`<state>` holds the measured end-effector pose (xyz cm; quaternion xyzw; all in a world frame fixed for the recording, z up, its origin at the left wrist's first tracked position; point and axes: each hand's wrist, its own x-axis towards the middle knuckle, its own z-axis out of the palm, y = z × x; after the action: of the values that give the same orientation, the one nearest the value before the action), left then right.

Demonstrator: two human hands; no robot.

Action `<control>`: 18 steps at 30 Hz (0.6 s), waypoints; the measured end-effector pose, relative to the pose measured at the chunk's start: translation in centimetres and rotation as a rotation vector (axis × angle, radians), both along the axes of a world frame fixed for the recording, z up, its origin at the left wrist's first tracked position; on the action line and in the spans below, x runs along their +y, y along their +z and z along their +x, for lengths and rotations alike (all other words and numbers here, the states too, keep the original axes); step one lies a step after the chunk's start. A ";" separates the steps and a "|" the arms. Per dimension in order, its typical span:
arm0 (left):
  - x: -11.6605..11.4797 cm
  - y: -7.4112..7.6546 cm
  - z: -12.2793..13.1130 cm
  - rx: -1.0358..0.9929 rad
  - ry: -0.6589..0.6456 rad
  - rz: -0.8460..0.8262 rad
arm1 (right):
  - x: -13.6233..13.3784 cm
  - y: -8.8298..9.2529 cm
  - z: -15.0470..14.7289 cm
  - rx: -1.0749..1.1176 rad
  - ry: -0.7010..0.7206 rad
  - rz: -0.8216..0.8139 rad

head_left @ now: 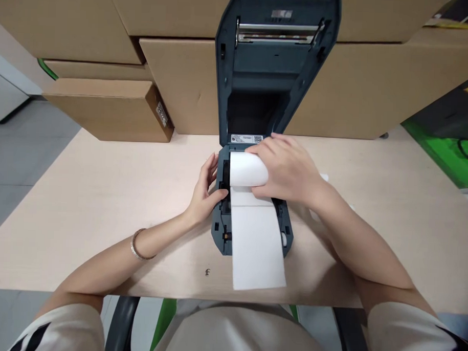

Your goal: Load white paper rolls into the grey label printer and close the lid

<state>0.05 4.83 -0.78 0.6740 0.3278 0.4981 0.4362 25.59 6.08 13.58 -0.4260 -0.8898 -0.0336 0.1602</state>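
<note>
A dark grey label printer stands on the table with its lid raised and tilted back. Inside its base sits a white label roll. From the roll a strip of labels runs forward, over the printer's front and onto the tabletop. My right hand is closed around the right end of the roll, hiding that end. At the base's left wall is my left hand, its fingers along the outside and its thumb over the top edge, steadying the printer.
Large cardboard boxes line the back of the wooden table. A flat carton stands at the back left. Something white, partly hidden, lies under my right forearm. Chair armrests flank my body below the table edge.
</note>
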 end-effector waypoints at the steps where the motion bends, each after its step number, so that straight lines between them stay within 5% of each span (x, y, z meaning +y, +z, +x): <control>1: 0.1 -0.1 0.0 -0.006 0.005 0.025 | -0.5 1.1 0.7 0.067 0.005 0.017; 6: 0.1 0.0 0.1 -0.025 -0.002 0.057 | -3.0 6.7 7.5 0.255 -0.116 -0.169; 9: 0.1 0.1 0.1 -0.024 0.008 0.060 | -2.5 7.9 11.7 0.150 -0.287 -0.335; 13: 0.4 0.0 -0.1 -0.031 0.031 0.076 | 1.1 5.2 12.9 0.011 -0.388 -0.507; 18: 0.5 0.1 -0.3 -0.009 0.044 0.069 | 5.8 -0.7 9.3 -0.036 -0.355 -0.675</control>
<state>-0.28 5.37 -0.71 0.6789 0.3232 0.5216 0.4032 34.86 11.92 12.86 -0.6017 -0.7658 0.2266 -0.0133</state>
